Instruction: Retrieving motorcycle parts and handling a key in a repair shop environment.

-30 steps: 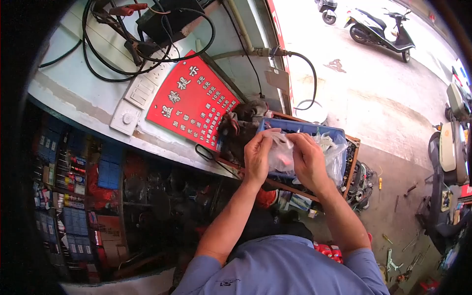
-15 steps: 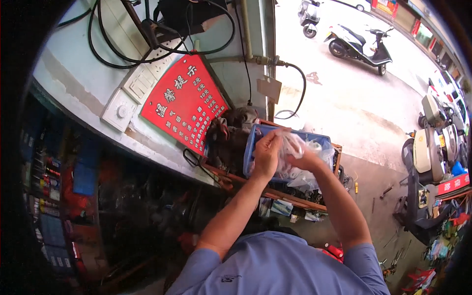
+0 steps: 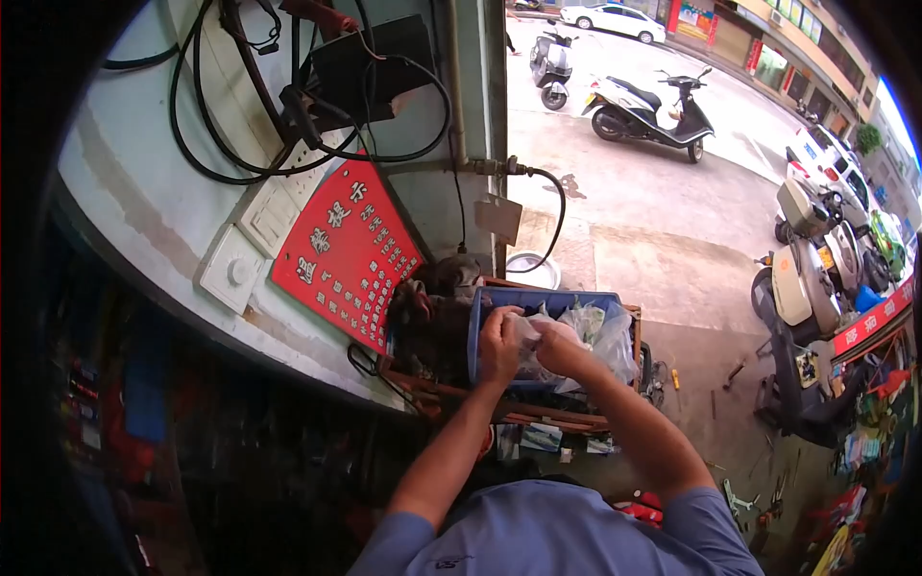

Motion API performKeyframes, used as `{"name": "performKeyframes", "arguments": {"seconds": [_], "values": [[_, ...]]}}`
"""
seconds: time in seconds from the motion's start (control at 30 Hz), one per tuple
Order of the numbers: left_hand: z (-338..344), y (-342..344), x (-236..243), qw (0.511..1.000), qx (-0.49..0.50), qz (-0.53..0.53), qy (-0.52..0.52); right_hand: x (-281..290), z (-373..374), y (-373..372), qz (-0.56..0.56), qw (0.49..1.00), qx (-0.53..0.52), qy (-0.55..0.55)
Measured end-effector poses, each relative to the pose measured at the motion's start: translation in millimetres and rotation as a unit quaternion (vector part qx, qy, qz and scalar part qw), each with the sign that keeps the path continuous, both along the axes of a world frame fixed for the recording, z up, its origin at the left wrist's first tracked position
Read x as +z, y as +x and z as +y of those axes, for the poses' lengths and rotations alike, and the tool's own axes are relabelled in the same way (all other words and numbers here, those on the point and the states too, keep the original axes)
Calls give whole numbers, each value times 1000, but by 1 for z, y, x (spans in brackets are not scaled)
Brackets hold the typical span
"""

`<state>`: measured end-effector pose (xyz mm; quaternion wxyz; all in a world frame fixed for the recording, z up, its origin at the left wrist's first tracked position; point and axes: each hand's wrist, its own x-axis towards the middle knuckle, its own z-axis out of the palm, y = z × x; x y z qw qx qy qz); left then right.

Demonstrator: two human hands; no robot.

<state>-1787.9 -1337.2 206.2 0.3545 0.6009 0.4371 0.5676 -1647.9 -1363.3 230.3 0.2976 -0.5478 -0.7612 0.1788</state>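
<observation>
Over a blue plastic bin (image 3: 474, 357), both my hands work on a small clear plastic bag (image 3: 527, 332). My left hand (image 3: 500, 344) pinches it from the left side, and my right hand (image 3: 565, 349) grips it from the right with fingers closed. What the bag contains is too blurred to make out. More clear plastic bags (image 3: 612, 338) lie heaped in the right part of the bin, some bulging near its rim. My hands and forearms hide much of the bin's near side.
Left of the bin lie dark, grimy items (image 3: 427, 317) against the wall with a red sign (image 3: 346, 254). Black cables (image 3: 197, 96) hang above. Behind the bin stands a white bucket (image 3: 534, 271). Scooters (image 3: 653, 113) are parked outside; tools (image 3: 736, 372) lie on the floor at right.
My two hands have come lower and closer together over the bin, the bag now bunched between them. The whole view has shifted, showing more of the street.
</observation>
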Motion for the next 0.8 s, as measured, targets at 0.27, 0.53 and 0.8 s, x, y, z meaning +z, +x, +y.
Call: {"name": "performKeyframes", "arguments": {"seconds": [0.27, 0.53, 0.8], "values": [[23, 12, -8, 999, -40, 7, -29, 37, -16, 17, 143, 988, -40, -46], [7, 15, -21, 967, -184, 3, -176, 13, -14, 19, 421, 852, -244, -193], [44, -32, -49, 974, 77, 212, -32, 91, -66, 9, 552, 761, -193, -279]]}}
